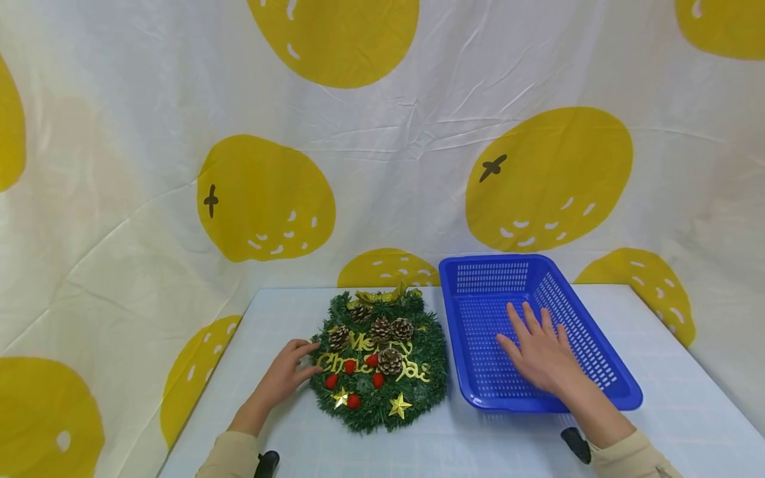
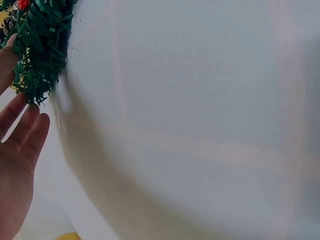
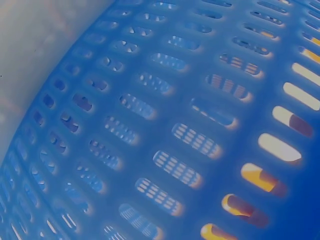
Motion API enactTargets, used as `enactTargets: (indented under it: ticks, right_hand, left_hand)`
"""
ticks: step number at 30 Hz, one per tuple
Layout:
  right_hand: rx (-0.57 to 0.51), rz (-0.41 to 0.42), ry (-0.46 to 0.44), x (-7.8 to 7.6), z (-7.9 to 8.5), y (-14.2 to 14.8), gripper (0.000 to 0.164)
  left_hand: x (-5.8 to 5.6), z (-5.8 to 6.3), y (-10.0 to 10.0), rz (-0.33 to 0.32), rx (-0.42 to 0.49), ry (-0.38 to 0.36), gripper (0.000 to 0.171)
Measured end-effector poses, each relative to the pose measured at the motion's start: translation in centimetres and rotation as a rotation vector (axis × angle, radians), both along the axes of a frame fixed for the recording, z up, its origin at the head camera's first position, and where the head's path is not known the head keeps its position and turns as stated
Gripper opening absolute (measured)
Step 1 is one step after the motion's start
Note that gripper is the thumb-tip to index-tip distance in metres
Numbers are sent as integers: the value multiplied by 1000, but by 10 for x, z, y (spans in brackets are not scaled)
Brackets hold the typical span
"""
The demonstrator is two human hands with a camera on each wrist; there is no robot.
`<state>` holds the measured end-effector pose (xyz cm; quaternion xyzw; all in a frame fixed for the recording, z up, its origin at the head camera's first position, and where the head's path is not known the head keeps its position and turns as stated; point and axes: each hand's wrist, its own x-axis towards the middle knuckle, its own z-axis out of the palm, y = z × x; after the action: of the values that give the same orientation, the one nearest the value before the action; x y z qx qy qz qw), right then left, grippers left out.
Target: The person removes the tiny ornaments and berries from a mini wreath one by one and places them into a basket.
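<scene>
A green Christmas wreath [image 1: 430,378] lies on the table, with pine cones, red balls, gold stars and gold "Merry Christmas" lettering. At its left edge is my left hand [image 1: 285,375], its thumb and fingertips spread and touching the greenery. In the left wrist view the slightly bent fingers [image 2: 36,135] reach the wreath's edge [image 2: 42,55]. My right hand [image 1: 540,352] is held over the blue plastic basket [image 1: 457,345], palm down with fingers spread, holding nothing. Only the basket's slotted wall [image 3: 165,110] fills the right wrist view; that hand is outside it.
A pale checked cloth covers the table [image 1: 287,445]. Behind and beside it hangs a white curtain [image 1: 382,192] printed with large yellow fruit. The basket stands to the right of the wreath, near the table's back edge.
</scene>
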<state>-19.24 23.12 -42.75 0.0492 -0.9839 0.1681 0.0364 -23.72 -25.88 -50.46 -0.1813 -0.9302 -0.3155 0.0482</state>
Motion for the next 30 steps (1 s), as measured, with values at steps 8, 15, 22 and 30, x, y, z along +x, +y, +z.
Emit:
enactTargets:
  ticks: [8, 15, 22, 30]
  right_hand:
    - [-8, 10, -14, 2, 3, -1, 78]
    - [-24, 18, -22, 3, 2, -2, 79]
    - [-42, 28, -25, 6, 4, -6, 79]
    - [-72, 89, 81, 19, 18, -32, 76]
  left_hand:
    - [1, 0, 1, 7, 1, -56, 44]
    - [1, 0, 0, -24, -25, -55, 39]
    - [0, 1, -2, -46, -73, -54, 41]
    - [1, 0, 2, 47, -210, -51, 44]
